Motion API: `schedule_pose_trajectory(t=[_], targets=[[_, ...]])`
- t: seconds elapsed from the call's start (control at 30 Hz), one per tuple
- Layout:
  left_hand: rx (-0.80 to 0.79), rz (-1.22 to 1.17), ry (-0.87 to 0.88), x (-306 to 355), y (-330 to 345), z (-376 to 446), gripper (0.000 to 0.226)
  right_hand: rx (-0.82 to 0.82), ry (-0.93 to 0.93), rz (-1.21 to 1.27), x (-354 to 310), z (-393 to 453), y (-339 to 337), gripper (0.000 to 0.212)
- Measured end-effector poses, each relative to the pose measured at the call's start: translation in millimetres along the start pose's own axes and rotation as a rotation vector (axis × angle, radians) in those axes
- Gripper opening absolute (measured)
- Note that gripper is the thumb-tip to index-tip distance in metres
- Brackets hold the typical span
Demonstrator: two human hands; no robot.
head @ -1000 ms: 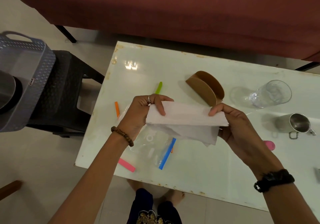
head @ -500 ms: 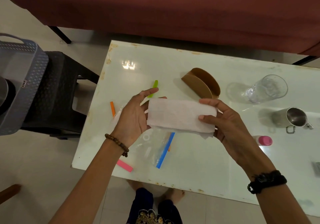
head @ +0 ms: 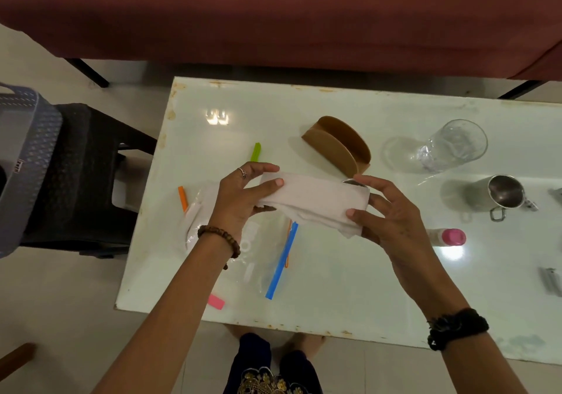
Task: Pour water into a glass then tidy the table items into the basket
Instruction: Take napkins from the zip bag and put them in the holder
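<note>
Cloth (head: 313, 200) is gripped at both ends, held above the tabletop (head: 334, 287): left hand (head: 240, 199) fingers (head: 267, 185) curled over its left end, right hand (head: 392, 220) fingers (head: 355, 212) pinching its right end. Long axis runs left-right between the fingers. Basket (head: 24, 156) sits well left of the left fingers, off the tabletop on a dark stool (head: 82, 174); left hand is judged nearer for the drop. Zip bag (head: 264, 259) lies under the fingers, with pink clip (head: 216, 301) nearer, orange clip (head: 182, 197) left. Beyond the fingers: green clip (head: 255, 151), brown holder (head: 337, 144). Right of right fingers: pink-capped bottle (head: 450, 237), steel mug (head: 498, 194), tipped glass (head: 450, 147). Tabletop glossy white, rusty edges. Tile floor, maroon sofa (head: 273, 13) at far side.
</note>
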State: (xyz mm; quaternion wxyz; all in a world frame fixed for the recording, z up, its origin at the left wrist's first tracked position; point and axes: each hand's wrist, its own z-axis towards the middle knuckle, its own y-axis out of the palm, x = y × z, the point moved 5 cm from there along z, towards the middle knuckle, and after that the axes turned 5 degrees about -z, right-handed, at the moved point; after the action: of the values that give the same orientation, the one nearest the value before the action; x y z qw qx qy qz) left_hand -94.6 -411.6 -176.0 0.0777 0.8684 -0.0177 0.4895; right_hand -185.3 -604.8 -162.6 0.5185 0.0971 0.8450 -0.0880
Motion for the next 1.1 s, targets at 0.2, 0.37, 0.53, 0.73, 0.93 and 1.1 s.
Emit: schedule_pose_trajectory(t=[0.2,0.37,0.53,0.73,0.93,1.1], targets=[[-0.193,0.283,0.150,3,25,-5,0.019,-0.019,0.061,0.096,0,-6,-6,0.033],[-0.519,0.403,0.255,-2,58,-23,0.033,-0.058,0.068,0.151,-3,-11,-9,0.031],[-0.493,0.276,0.220,-7,65,-23,0.018,-0.027,0.063,0.212,-6,-12,-13,0.024],[-0.446,0.226,0.257,-6,69,-24,0.022,-0.017,0.061,0.282,-12,-11,-12,0.052],[-0.411,0.204,0.233,-8,72,-24,0.010,-0.033,0.024,0.158,-8,-12,-7,0.070],[-0.366,0.020,0.144,-6,64,-23,0.010,0.035,0.054,-0.022,-4,-9,-14,0.031]])
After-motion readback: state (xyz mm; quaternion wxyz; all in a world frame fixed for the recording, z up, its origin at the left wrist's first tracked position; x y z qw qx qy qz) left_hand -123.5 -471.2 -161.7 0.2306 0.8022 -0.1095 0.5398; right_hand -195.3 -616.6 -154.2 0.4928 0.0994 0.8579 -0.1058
